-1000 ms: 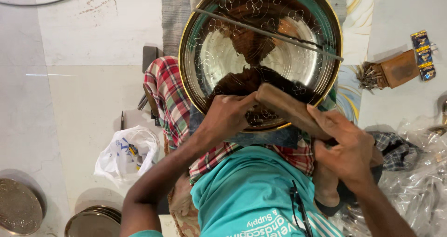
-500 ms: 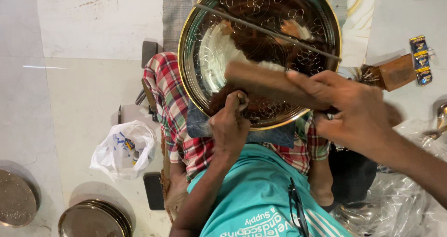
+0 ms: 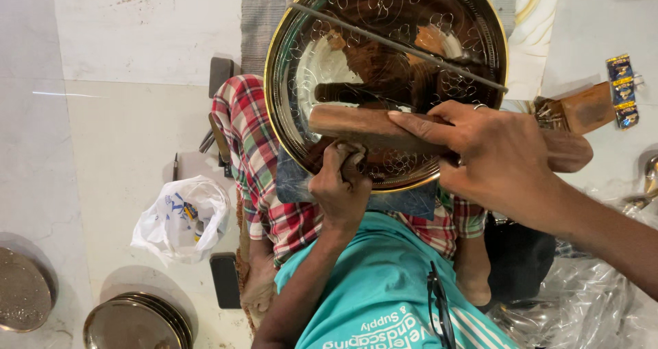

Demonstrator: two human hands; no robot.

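A large round metal plate (image 3: 301, 54) with engraved flower patterns and a brass-coloured rim rests on my lap, on a checked cloth (image 3: 253, 150). My left hand (image 3: 339, 188) is curled at the plate's near rim around a small punch (image 3: 353, 151) that is mostly hidden by the fingers. Over the plate's lower half, my right hand (image 3: 493, 153) grips a long wooden mallet block (image 3: 356, 126), held level. A thin metal rod (image 3: 384, 40) lies across the plate.
On the tiled floor to the left lie a white plastic bag (image 3: 181, 215), a dark phone (image 3: 225, 280), a stack of metal plates (image 3: 137, 321) and another plate (image 3: 20, 294). At the right sit a wooden-handled brush (image 3: 576, 109) and clear plastic sheeting (image 3: 589, 301).
My right hand has lifted the wooden mallet block from beside my left hand up over the plate. My left hand has stayed at the near rim.
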